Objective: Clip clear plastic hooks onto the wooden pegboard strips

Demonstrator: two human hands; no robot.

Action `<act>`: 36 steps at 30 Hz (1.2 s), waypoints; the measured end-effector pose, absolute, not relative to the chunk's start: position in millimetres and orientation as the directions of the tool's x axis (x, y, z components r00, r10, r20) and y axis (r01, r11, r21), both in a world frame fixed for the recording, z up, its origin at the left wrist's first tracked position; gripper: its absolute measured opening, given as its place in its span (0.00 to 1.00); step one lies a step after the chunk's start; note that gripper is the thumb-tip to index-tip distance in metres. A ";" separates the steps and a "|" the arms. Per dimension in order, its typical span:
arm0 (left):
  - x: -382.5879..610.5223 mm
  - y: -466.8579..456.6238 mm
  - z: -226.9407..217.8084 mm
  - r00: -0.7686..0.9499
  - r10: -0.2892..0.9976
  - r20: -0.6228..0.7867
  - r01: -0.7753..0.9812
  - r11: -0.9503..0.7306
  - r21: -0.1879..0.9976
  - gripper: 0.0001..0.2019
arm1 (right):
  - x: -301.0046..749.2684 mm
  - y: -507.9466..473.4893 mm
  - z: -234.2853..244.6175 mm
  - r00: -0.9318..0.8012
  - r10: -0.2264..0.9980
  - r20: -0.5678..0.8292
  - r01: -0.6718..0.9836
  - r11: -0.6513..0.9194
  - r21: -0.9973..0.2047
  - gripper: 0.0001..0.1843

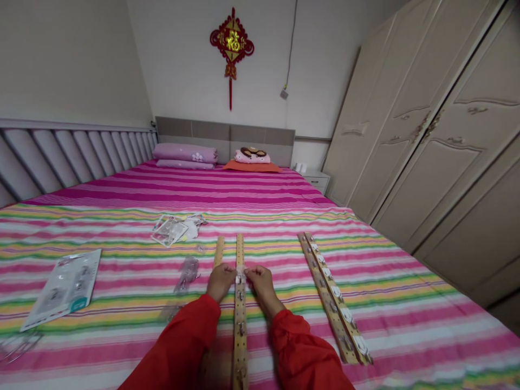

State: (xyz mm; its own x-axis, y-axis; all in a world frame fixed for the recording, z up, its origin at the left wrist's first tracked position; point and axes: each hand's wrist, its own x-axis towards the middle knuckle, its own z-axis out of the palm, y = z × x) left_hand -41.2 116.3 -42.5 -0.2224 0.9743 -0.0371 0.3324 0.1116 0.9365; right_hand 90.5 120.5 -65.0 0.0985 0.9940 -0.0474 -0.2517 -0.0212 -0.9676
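Observation:
A long wooden strip with a row of holes [240, 319] lies lengthwise on the striped bed sheet [122, 271] in front of me. My left hand [220, 281] and my right hand [260, 281], both in red sleeves, pinch a small clear-and-white hook piece [240, 276] from either side, right on the strip. Several metal hooks sit on the strip nearer to me. A second wooden strip [219, 252] lies just left of it, partly under my left hand.
Two more strips with white hook pads [333, 295] lie to the right. Clear plastic hook packs [187, 273] and opened packaging [174, 228] lie to the left, with a printed card [60, 290] farther left. Pillows [184, 154] sit at the headboard; a wardrobe [439, 130] stands right.

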 end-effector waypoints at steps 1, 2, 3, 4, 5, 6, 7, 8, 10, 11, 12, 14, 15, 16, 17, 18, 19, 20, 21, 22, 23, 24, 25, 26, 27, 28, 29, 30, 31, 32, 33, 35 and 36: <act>-41.1 116.9 -42.6 -0.224 0.974 -0.037 0.339 0.114 0.934 0.05 | 90.3 121.4 -65.4 0.101 0.994 -0.052 -0.252 -0.025 -0.967 0.11; -41.1 117.4 -42.7 -0.226 0.973 -0.038 0.344 0.116 0.932 0.05 | 90.1 122.3 -65.8 0.104 0.993 -0.055 -0.252 -0.028 -0.967 0.11; -41.0 118.0 -42.9 -0.229 0.973 -0.041 0.347 0.120 0.930 0.05 | 89.8 123.1 -66.3 0.107 0.993 -0.059 -0.253 -0.031 -0.967 0.11; -40.8 118.6 -43.2 -0.233 0.972 -0.044 0.349 0.126 0.929 0.05 | 89.6 123.7 -66.8 0.110 0.992 -0.063 -0.254 -0.033 -0.967 0.11; -40.7 119.1 -43.7 -0.236 0.970 -0.048 0.350 0.131 0.927 0.05 | 89.4 124.0 -67.4 0.114 0.991 -0.067 -0.255 -0.036 -0.966 0.10; -40.5 119.6 -44.2 -0.239 0.969 -0.053 0.350 0.137 0.927 0.05 | 89.2 124.1 -67.9 0.116 0.991 -0.071 -0.257 -0.040 -0.966 0.10; -40.3 119.9 -44.7 -0.242 0.969 -0.058 0.349 0.142 0.926 0.05 | 89.0 124.0 -68.5 0.117 0.990 -0.076 -0.259 -0.043 -0.965 0.10; -40.2 120.2 -45.2 -0.245 0.968 -0.062 0.347 0.147 0.926 0.05 | 88.8 123.8 -68.9 0.117 0.990 -0.080 -0.260 -0.047 -0.964 0.09; -40.2 120.7 -46.1 -0.248 0.966 -0.072 0.342 0.157 0.926 0.05 | 88.5 123.4 -69.4 0.117 0.989 -0.088 -0.264 -0.054 -0.963 0.09; -40.2 121.1 -46.4 -0.250 0.965 -0.077 0.339 0.161 0.927 0.06 | 88.3 123.3 -69.3 0.117 0.989 -0.092 -0.267 -0.058 -0.962 0.09; -40.2 121.6 -46.5 -0.251 0.965 -0.082 0.335 0.166 0.928 0.06 | 88.2 123.5 -69.0 0.116 0.989 -0.096 -0.269 -0.062 -0.961 0.09; -40.1 123.2 -46.3 -0.251 0.963 -0.093 0.321 0.174 0.931 0.06 | 88.1 124.3 -67.9 0.113 0.988 -0.107 -0.273 -0.073 -0.959 0.09; -39.8 124.3 -45.8 -0.251 0.963 -0.100 0.311 0.178 0.934 0.06 | 88.1 125.0 -67.2 0.111 0.987 -0.113 -0.274 -0.079 -0.958 0.10; -39.4 125.4 -45.0 -0.251 0.962 -0.106 0.299 0.182 0.937 0.06 | 88.1 125.9 -66.3 0.108 0.987 -0.120 -0.276 -0.086 -0.957 0.10; -38.9 126.4 -43.9 -0.251 0.961 -0.113 0.287 0.185 0.940 0.06 | 88.1 126.8 -65.3 0.106 0.986 -0.127 -0.278 -0.093 -0.956 0.10; -38.4 127.4 -42.4 -0.250 0.961 -0.118 0.274 0.187 0.943 0.06 | 88.2 127.8 -64.3 0.104 0.986 -0.134 -0.280 -0.100 -0.955 0.10; -37.8 128.2 -40.7 -0.247 0.961 -0.124 0.262 0.189 0.946 0.06 | 88.3 128.7 -63.3 0.102 0.985 -0.140 -0.281 -0.106 -0.954 0.10; -37.3 128.8 -38.8 -0.243 0.961 -0.128 0.252 0.190 0.949 0.06 | 88.4 129.6 -62.3 0.101 0.984 -0.145 -0.283 -0.112 -0.953 0.10; -36.8 129.2 -37.1 -0.238 0.962 -0.132 0.244 0.191 0.951 0.06 | 88.5 130.4 -61.6 0.100 0.984 -0.150 -0.284 -0.116 -0.952 0.10; -36.5 129.3 -35.5 -0.234 0.963 -0.135 0.239 0.192 0.952 0.06 | 88.5 131.1 -61.0 0.099 0.983 -0.153 -0.284 -0.119 -0.951 0.10; -36.2 129.4 -34.4 -0.231 0.963 -0.138 0.236 0.193 0.952 0.06 | 88.5 131.7 -60.6 0.099 0.983 -0.155 -0.284 -0.122 -0.951 0.10; -36.0 129.3 -33.6 -0.232 0.963 -0.139 0.235 0.194 0.952 0.07 | 88.4 132.2 -60.5 0.097 0.983 -0.157 -0.283 -0.123 -0.951 0.11; -35.8 129.3 -33.4 -0.233 0.962 -0.139 0.237 0.195 0.952 0.07 | 88.3 132.5 -60.6 0.096 0.983 -0.158 -0.283 -0.125 -0.951 0.11; -35.7 129.3 -33.6 -0.237 0.962 -0.138 0.241 0.196 0.951 0.07 | 88.1 132.8 -60.9 0.095 0.983 -0.158 -0.282 -0.126 -0.951 0.11; -35.5 129.4 -34.0 -0.241 0.961 -0.136 0.246 0.196 0.949 0.07 | 88.0 133.0 -61.4 0.095 0.983 -0.157 -0.281 -0.125 -0.952 0.11; -35.3 129.5 -34.7 -0.246 0.960 -0.134 0.253 0.197 0.947 0.07 | 87.8 133.1 -61.9 0.096 0.983 -0.156 -0.279 -0.124 -0.952 0.10; -35.1 129.7 -35.4 -0.251 0.959 -0.131 0.260 0.197 0.945 0.07 | 87.6 133.3 -62.5 0.097 0.983 -0.155 -0.277 -0.123 -0.953 0.10; -35.0 129.9 -36.0 -0.257 0.958 -0.128 0.267 0.198 0.943 0.07 | 87.4 133.3 -63.2 0.098 0.983 -0.152 -0.275 -0.120 -0.954 0.10; -34.8 130.0 -36.4 -0.262 0.957 -0.125 0.275 0.198 0.941 0.07 | 87.2 133.4 -63.9 0.100 0.984 -0.148 -0.271 -0.117 -0.955 0.10; -34.8 130.1 -36.7 -0.266 0.956 -0.121 0.283 0.198 0.938 0.07 | 87.1 133.5 -64.6 0.102 0.984 -0.144 -0.267 -0.112 -0.957 0.10; -34.8 130.1 -36.9 -0.270 0.956 -0.118 0.292 0.198 0.936 0.07 | 86.9 133.5 -65.4 0.104 0.985 -0.138 -0.262 -0.107 -0.959 0.10; -34.9 130.1 -37.0 -0.275 0.955 -0.109 0.308 0.195 0.931 0.07 | 86.7 133.8 -67.3 0.109 0.986 -0.124 -0.249 -0.094 -0.964 0.10; -35.0 130.1 -37.0 -0.276 0.955 -0.105 0.315 0.193 0.929 0.07 | 86.5 134.0 -68.3 0.112 0.987 -0.116 -0.241 -0.086 -0.967 0.10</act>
